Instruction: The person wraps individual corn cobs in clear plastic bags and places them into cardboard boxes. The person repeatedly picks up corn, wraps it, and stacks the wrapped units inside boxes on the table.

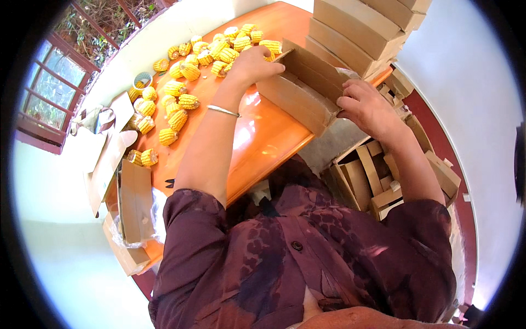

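An open-topped cardboard box (287,95) is held over the right edge of the orange table (263,135). My left hand (255,66) grips its left end, with the thumb along the rim. At the opposite end, my right hand (363,105) pinches the corner of the box wall. Some clear plastic (348,73) shows beside the box's far wall. Cut pieces of yellow corn cob (190,71) lie scattered over the tabletop, several of them just beyond my left hand. The box floor is partly hidden by the near wall.
Closed cardboard boxes (353,37) are stacked at the table's far right. A large carton (349,181) of cardboard pieces stands on the floor to the right. Leftward are a tape roll (143,78), an upright cardboard box (135,201) and plastic film (158,214).
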`<state>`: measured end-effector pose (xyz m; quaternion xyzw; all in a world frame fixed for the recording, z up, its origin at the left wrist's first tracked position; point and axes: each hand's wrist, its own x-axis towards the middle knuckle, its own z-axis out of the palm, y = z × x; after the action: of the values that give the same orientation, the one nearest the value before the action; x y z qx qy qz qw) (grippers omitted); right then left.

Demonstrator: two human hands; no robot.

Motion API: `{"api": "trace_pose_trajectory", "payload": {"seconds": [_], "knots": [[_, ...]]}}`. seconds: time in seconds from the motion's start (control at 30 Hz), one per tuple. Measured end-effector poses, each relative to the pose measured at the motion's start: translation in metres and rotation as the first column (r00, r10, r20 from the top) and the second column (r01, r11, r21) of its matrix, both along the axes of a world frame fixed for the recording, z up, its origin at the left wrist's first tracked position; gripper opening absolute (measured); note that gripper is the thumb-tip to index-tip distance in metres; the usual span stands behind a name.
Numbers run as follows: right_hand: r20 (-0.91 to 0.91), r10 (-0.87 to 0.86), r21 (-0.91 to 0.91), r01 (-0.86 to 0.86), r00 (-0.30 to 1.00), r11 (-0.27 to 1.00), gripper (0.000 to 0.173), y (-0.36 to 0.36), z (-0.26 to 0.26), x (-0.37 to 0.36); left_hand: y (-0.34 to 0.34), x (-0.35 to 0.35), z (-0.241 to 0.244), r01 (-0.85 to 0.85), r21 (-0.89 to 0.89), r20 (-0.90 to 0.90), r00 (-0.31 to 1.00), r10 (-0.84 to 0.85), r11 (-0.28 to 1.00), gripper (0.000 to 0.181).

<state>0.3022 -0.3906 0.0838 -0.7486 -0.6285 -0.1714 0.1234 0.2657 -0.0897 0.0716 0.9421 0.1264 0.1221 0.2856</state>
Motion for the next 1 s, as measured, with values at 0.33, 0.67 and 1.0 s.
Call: {"api": "trace_pose_trajectory", "payload": {"seconds": [0.33, 0.67, 1.0], "knots": [[-0.072, -0.077, 0.008, 0.078, 0.994, 0.997, 0.025, -0.007, 0.002, 0.007, 0.009, 0.034, -0.031, -0.157, -0.070, 0.172, 0.971, 0.167, 0.985, 0.032], [0.023, -0.073, 0.053, 0.071, 0.997, 0.996, 0.041, -0.001, -0.004, -0.003, -0.001, 0.025, -0.044, -0.178, -0.348, 0.310, 0.905, 0.292, 0.920, 0.046], [-0.196, 0.135, 0.389, -0.049, 0.971, 0.920, 0.031, 0.044, 0.004, -0.067, 0.000, -0.091, -0.004, -0.123, -0.267, 0.561, 0.787, 0.258, 0.956, 0.043]]}}
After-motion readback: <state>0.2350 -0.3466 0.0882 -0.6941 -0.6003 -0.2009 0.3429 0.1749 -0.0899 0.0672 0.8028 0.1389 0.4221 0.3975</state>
